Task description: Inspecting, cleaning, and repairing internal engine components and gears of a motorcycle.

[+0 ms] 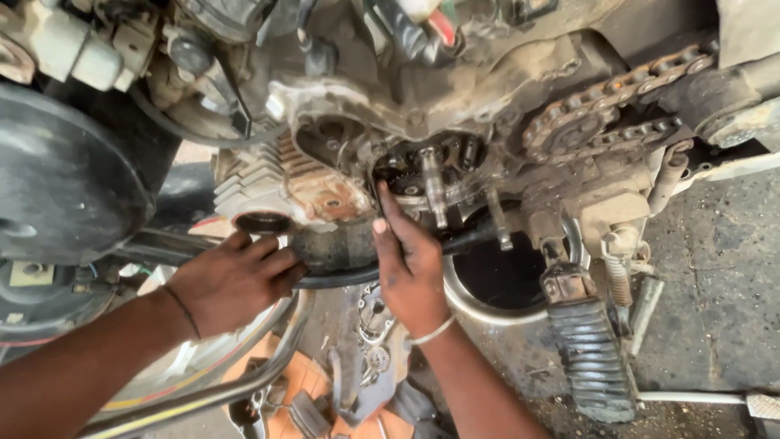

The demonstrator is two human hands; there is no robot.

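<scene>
Two bare hands work under a motorcycle engine seen from above. The left hand (236, 280), with a thin dark band at the wrist, is curled closed around a dark curved pipe (341, 278) that runs from left to right beneath the engine. The right hand (410, 264), with a pale bangle at the wrist, is closed around a dark-handled tool (471, 237); its index finger points up toward the open side of the engine, and the tool's far end is hidden among the parts there.

The opened engine case (431, 167) sits at the centre, far from the viewer. It is grimy grey-brown metal, and inside the opening show dark gears and one bright steel shaft (433, 187) that sticks out and down. Room is tight: the cylinder with pale cooling fins (252, 185) crowds the left edge of the opening, and a rusty drive chain (605, 102) on its sprocket lies close on the right. Just below, between the hands and the floor, a round metal basin (500, 280) holding black liquid fills the gap.

To the right, one ribbed rubber footrest (589, 354) hangs down beside one coiled spring (619, 276). A chrome tube (244, 382) sweeps across the near left. Loose small parts lie on an orange cloth (305, 382) on the near floor. The stained concrete floor (715, 301) is open on the right.
</scene>
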